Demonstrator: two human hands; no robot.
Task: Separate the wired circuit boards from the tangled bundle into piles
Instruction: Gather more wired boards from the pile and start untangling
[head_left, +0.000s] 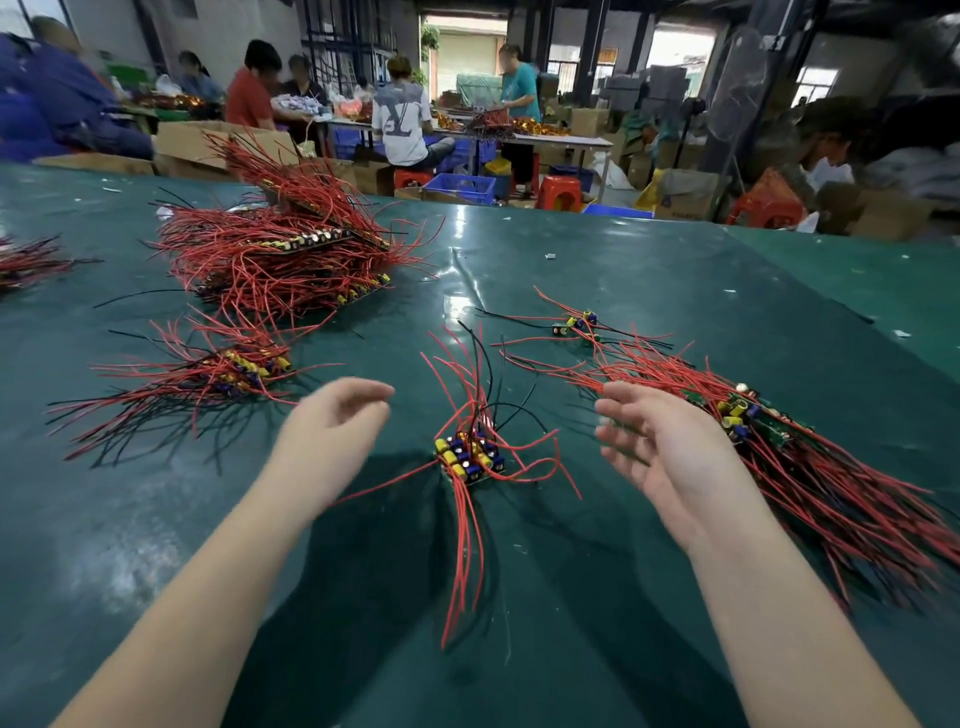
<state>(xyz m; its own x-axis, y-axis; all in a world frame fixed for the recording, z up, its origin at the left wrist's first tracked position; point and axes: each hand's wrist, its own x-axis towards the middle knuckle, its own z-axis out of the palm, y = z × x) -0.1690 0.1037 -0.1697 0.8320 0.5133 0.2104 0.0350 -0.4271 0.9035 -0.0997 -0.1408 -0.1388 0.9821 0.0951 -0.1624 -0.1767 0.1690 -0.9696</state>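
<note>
A small cluster (470, 460) of wired boards lies at lower centre on the green table (675, 291), between both hands and touching neither. It seems a between-grabs step: next, pick boards from it for the left pile (234, 371) or right pile (779, 441). Left hand (332, 431) and right hand (660, 447) hover, palms inward, fingers relaxed, holding nothing.

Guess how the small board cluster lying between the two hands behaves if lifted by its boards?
The small board cluster probably lifts as a light, stiff core. Its thin red wires curve loosely over the green table, so they would likely droop and trail. Wires fan out on all sides, so they may snag; neither the left hand nor the right hand touches it.
</note>
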